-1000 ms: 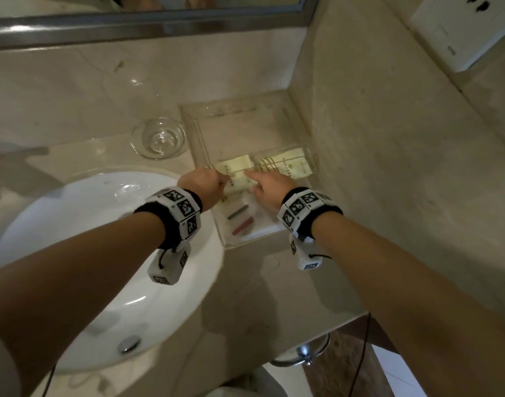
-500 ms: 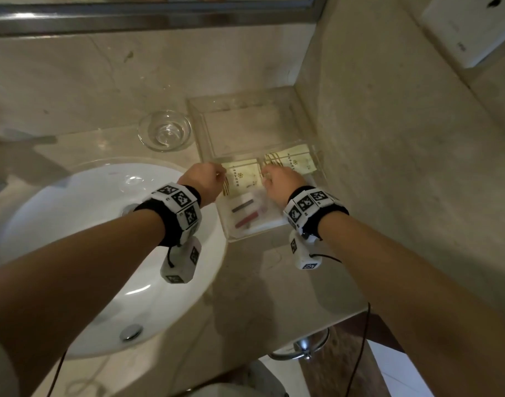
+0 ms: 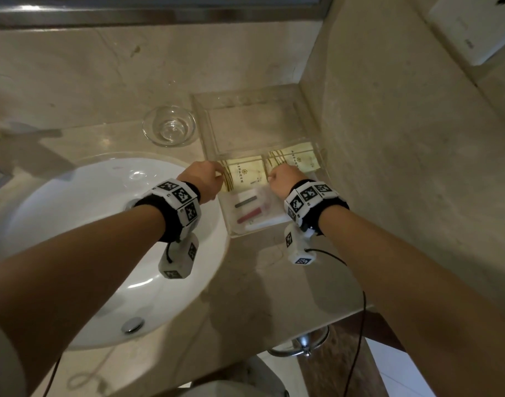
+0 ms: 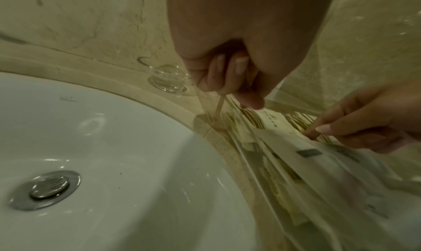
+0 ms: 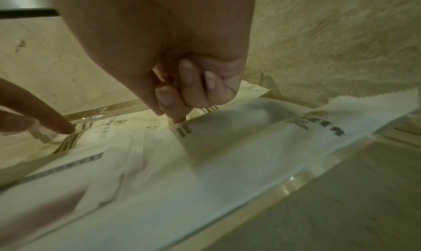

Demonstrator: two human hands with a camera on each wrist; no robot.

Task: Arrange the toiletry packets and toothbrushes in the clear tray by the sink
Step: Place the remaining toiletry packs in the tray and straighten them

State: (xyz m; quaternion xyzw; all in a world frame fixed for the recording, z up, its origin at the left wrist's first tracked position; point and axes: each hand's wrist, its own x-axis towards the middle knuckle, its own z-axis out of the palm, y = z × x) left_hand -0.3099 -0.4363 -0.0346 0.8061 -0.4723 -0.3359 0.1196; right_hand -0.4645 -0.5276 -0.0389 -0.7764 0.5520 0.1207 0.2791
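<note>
A clear tray (image 3: 251,124) sits in the counter corner by the sink. Two cream packets with gold stripes lie side by side across its middle: the left packet (image 3: 247,173) and the right packet (image 3: 298,161). My left hand (image 3: 219,174) pinches the striped left end of the left packet (image 4: 271,120), its other fingers curled. My right hand (image 3: 271,176) pinches the left end of the right packet, fingers curled (image 5: 175,118). Toothbrushes in white wrappers, one with a grey handle (image 3: 245,202) and one with a red handle (image 3: 250,216), lie in the tray's near part.
A small glass bowl (image 3: 169,128) stands left of the tray. The white sink (image 3: 88,224) with its metal drain (image 3: 133,324) lies under my left forearm. A stone wall (image 3: 389,167) runs close along the tray's right side. The tray's far half holds nothing.
Both packets have settled flat and straighter in the tray's middle. My hands have slid to the packets' left ends. The head view has tilted slightly.
</note>
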